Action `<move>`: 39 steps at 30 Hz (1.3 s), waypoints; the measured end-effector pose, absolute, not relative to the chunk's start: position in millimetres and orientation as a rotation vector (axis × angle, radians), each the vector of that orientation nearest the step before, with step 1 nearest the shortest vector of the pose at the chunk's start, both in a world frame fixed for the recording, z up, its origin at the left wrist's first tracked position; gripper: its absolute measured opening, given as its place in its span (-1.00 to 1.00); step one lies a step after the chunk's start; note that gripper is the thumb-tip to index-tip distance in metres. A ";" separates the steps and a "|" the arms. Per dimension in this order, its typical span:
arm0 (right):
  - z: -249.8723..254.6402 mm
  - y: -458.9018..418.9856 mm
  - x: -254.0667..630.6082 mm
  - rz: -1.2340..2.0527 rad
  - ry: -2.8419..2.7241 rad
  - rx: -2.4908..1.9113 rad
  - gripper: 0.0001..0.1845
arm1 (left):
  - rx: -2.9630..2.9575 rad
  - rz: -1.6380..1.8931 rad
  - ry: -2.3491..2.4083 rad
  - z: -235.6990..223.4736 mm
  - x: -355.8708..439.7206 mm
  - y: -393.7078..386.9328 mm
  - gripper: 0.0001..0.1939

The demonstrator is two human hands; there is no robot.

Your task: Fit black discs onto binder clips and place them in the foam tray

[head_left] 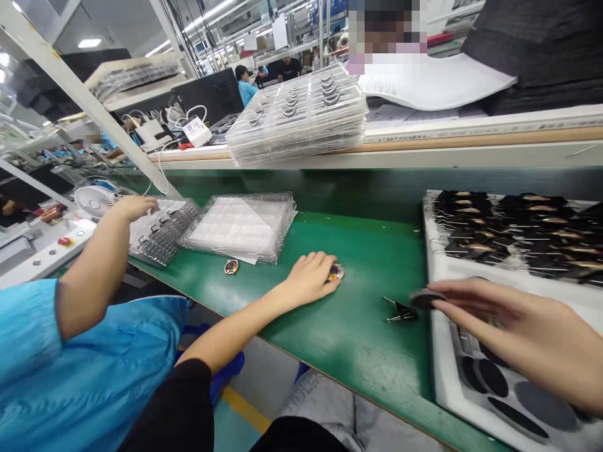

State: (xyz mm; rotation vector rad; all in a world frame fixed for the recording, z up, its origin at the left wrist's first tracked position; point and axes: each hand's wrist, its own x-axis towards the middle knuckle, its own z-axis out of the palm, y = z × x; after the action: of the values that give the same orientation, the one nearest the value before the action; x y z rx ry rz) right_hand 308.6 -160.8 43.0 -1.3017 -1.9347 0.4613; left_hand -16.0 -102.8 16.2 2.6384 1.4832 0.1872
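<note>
My left hand [311, 277] rests on the green tabletop, its fingers curled over the edge of a small round part [336, 272] with a pale rim and a dark and orange middle, much like a watch's inside. Between the thumb and fingers of my right hand [513, 326] is a thin black disc [422, 299], held above the edge of a white foam tray [439, 351]. A black binder clip [401, 311] with metal arms lies just left of that disc. Another round part [231, 267] with a gold rim sits further left on the table.
Inside the foam tray are loose black discs [490, 377] and rows of black clips [471, 220]. Clear plastic trays [240, 226] stand at the back left, and more are stacked on the shelf [301, 116]. A co-worker's hand [134, 207] reaches over a tray at far left.
</note>
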 end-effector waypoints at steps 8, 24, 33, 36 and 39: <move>38.5 -61.8 250.0 0.323 -2.318 -1.333 -0.86 | 2.682 0.285 1.080 3.8 31.2 -10.6 -0.55; -5.5 -63.8 247.7 0.187 -2.478 -1.120 -0.61 | 2.626 0.408 1.037 -12.8 26.5 -3.4 -0.34; 59.3 -77.2 265.6 0.440 -2.320 -1.281 -0.66 | 2.637 0.550 1.004 -11.3 26.5 -8.3 -0.52; 92.3 -102.5 275.9 0.719 -2.574 -1.383 -0.58 | 2.664 0.615 0.962 -13.4 25.8 -7.8 -0.67; 97.0 -125.9 273.4 0.800 -2.724 -1.561 -0.58 | 2.705 0.655 0.890 -15.2 25.6 -6.7 -0.75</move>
State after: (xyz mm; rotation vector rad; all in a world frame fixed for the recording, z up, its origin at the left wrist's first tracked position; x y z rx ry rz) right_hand 273.4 -125.9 97.0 -1.5611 -2.7241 0.8002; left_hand 25.6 -6.7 -15.2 2.7045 0.8899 0.6555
